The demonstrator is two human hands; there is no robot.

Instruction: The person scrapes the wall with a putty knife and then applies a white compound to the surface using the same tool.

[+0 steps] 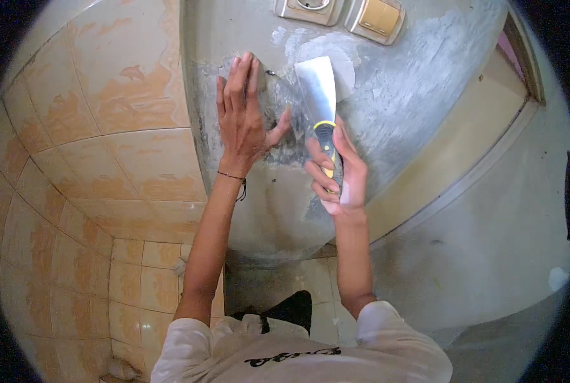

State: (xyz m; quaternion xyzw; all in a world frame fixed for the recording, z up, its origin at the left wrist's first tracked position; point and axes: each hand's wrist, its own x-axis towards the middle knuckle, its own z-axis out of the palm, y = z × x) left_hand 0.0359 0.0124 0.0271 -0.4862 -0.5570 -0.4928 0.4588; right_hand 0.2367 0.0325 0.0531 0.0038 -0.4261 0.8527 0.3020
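Observation:
My right hand (339,169) is wrapped around the black and yellow handle of a putty knife (318,86). Its wide metal blade points up and overlaps a pale round patch (339,67) on the grey wall (412,108). To the left, my left hand (243,112) lies against the same wall with its fingers stretched upward and the thumb out to the side. Dark, rough, stained plaster (281,137) shows around that thumb, between the two hands.
Above the blade are a socket (307,9) and a light switch (377,19). Orange-patterned tiles (125,76) cover the wall at left. A door frame (454,172) runs along the right. The floor (320,281) shows below.

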